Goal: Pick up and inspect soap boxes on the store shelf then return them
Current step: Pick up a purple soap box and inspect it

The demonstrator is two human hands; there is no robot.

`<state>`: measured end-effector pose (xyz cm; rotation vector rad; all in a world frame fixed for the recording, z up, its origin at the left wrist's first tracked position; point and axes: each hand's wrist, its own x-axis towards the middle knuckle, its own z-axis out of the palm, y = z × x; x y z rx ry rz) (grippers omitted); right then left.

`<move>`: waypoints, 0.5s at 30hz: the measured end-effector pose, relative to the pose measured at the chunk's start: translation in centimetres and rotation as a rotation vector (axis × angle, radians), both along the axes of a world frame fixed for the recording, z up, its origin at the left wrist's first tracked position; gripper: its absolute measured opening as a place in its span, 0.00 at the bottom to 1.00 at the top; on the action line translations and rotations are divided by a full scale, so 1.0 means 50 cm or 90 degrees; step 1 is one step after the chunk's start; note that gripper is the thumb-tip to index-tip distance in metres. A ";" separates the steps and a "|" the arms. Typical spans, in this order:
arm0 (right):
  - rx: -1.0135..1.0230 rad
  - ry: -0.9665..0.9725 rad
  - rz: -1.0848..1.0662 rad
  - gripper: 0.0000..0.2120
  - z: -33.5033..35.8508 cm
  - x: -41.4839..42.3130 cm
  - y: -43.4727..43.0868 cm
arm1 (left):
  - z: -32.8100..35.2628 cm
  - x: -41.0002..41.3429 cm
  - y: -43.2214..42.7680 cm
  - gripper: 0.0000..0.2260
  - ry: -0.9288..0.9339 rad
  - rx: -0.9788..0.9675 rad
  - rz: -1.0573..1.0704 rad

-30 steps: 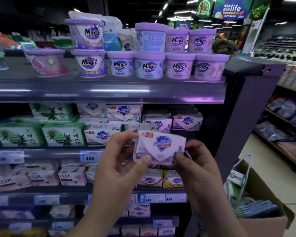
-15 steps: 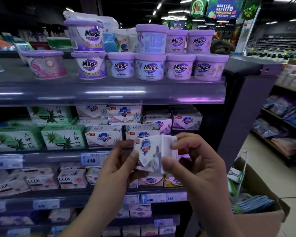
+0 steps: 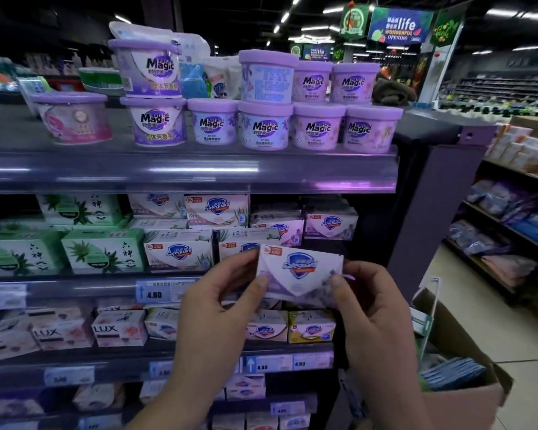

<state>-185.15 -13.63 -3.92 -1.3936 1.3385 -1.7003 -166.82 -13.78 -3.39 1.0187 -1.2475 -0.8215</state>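
At the left, the shelf (image 3: pixel 75 288) carries green boxes (image 3: pixel 103 251) and, next to them, a Safeguard row (image 3: pixel 179 254) standing face-out, none of it in hand. The left hand (image 3: pixel 218 293) pinches the lower left corner of one lifted box (image 3: pixel 300 273) — thumb on the front, fingers (image 3: pixel 244 259) curled behind the left edge. That box hangs in the air in front of the shelf, just right of the row, with its printed front towards the camera and roughly level. The right hand (image 3: pixel 370 308) holds the opposite side the same way, thumb on the lower right of the front and the rest tucked behind. Far right, a carton (image 3: pixel 466 408) sits on the floor, well apart.

The pick-up looks done for this box and the inspection seems under way, with only the front showing. The return is not yet done — the likely slot lies behind the box, at the right end of the row, mostly hidden. Whether the others on the shelf count as checked cannot be told.
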 end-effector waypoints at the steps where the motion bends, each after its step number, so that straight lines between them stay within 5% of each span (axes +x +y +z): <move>1: 0.000 0.009 -0.024 0.03 -0.005 -0.009 -0.006 | -0.001 -0.011 -0.003 0.14 -0.031 -0.014 0.011; 5: 0.024 0.028 -0.073 0.13 -0.018 -0.037 -0.029 | -0.014 -0.057 -0.024 0.20 -0.080 -0.014 -0.007; 15: 0.058 0.071 -0.031 0.16 -0.020 -0.067 -0.082 | -0.047 -0.104 -0.101 0.31 -0.125 0.069 -0.060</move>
